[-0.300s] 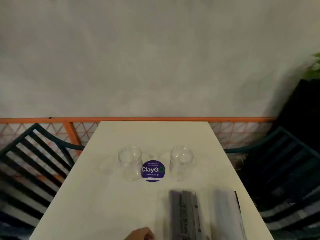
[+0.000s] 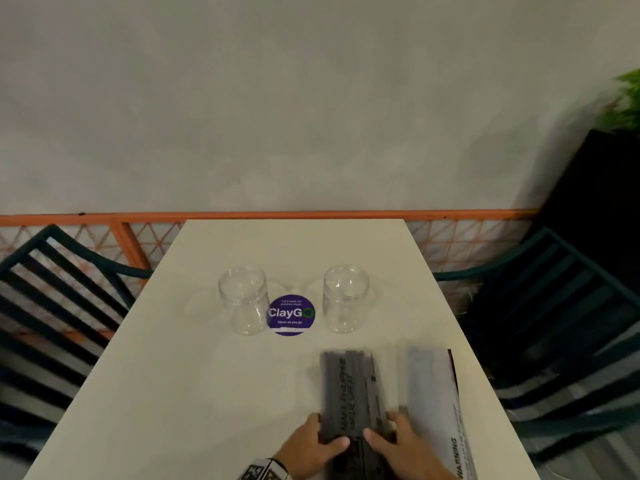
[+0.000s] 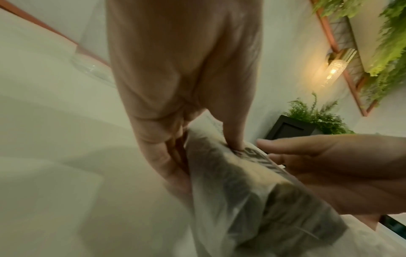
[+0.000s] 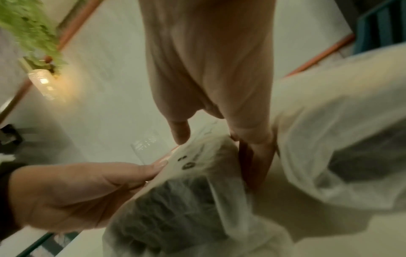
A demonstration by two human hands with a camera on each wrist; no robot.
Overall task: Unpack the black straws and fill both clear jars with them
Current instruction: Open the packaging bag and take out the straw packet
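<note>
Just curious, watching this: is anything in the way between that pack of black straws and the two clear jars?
Only the wrapper. The straw pack, gripped by the left hand and right hand, is still sealed in plastic; bare table lies before both jars.

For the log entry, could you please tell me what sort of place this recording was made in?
Probably a cafe or eatery seating area: a small table with a "ClayGo" clean-as-you-go sticker, slatted chairs either side, and a potted plant.
</note>
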